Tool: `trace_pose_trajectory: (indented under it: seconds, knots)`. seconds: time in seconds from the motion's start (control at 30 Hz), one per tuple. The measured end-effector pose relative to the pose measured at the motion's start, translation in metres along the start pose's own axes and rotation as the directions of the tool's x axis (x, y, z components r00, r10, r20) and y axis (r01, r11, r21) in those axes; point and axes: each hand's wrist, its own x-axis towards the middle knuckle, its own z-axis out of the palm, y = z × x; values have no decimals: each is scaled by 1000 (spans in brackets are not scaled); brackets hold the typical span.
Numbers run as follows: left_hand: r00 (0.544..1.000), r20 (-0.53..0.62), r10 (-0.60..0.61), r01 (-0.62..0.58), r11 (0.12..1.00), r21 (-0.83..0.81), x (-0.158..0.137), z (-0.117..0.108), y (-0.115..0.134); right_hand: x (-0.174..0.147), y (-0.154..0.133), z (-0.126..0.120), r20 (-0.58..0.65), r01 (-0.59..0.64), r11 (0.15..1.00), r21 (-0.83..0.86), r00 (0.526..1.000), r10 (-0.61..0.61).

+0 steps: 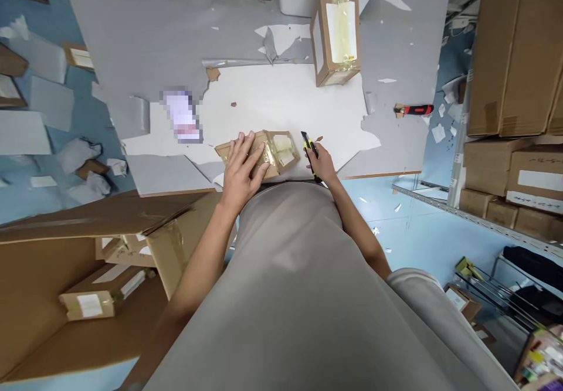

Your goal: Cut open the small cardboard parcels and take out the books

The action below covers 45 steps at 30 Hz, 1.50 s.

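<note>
My left hand (pixel 241 171) lies with its fingers stretched over a small brown cardboard box (pixel 284 149) at the table's near edge. Clear yellowish tape and a white label show on the box's right part; the hand covers much of its left part. In my right hand (pixel 322 163) is a black and yellow utility knife (pixel 308 145), its tip pointing away from me, a little to the right of the box. The knife and box appear apart.
A taller taped box (pixel 321 57) stands farther back on the grey table (pixel 145 33). A red and black cutter (pixel 417 109) lies at right, a blurred phone (pixel 181 115) at left. Below left, a large open carton (pixel 35 285) holds boxes. Stacked cartons (pixel 497 165) fill the right-hand shelf.
</note>
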Motion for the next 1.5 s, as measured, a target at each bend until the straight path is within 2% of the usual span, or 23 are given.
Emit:
trace_pose_trajectory:
  seconds: [0.13, 0.23, 0.33, 0.43, 0.57, 0.63, 0.7, 0.77, 0.83, 0.9, 1.0, 1.1, 1.2, 1.4, 1.5]
  knots:
    - [995, -83, -55, 59, 997, 40, -22, -21, -11, 28, 10, 18, 137, -17, 993, 120, 991, 0]
    - [976, -156, -150, 157, 987, 39, -30, -28, -7, 30, 8, 23, 177, -28, 979, 204, 984, -9]
    - [950, -215, -227, 230, 973, -11, -29, -28, 1, 18, 7, 16, 164, -38, 973, 227, 986, 0]
    - [932, -229, -281, 265, 959, -99, -22, -24, 10, -3, 8, -1, 83, -14, 983, 183, 997, -1]
    - [900, -149, -409, 352, 886, -303, -10, 0, 15, -25, 0, -32, -114, 84, 996, -42, 990, -88]
    - [863, -110, -494, 419, 819, -392, -3, 21, 12, -27, -9, -47, -183, 105, 974, -203, 973, -143]
    - [805, -88, -587, 491, 741, -458, 4, 43, 6, -24, -22, -59, -209, 109, 934, -340, 960, -188]
    - [741, -47, -670, 561, 656, -504, 10, 59, -1, -20, -37, -66, -199, 109, 886, -451, 955, -219]
    - [701, 8, -713, 610, 594, -524, 15, 67, -8, -20, -54, -66, -160, 111, 832, -544, 959, -232]
    - [687, 51, -725, 631, 560, -537, 18, 67, -14, -27, -74, -56, -103, 122, 781, -613, 967, -231]
    - [674, 92, -733, 636, 512, -577, 22, 62, -20, -44, -101, -27, 42, 167, 717, -677, 981, -189]
    - [681, 128, -721, 632, 490, -600, 29, 59, -26, -60, -122, 7, 219, 217, 656, -723, 972, -81]
    - [706, 143, -694, 621, 510, -595, 36, 56, -33, -67, -134, 32, 299, 235, 602, -763, 954, 6]
    - [799, 165, -578, 556, 606, -569, 44, 48, -44, -69, -136, 53, 234, 158, 540, -827, 969, 74]
    - [821, 175, -543, 535, 625, -568, 46, 46, -49, -69, -132, 60, 185, 112, 519, -847, 978, 92]
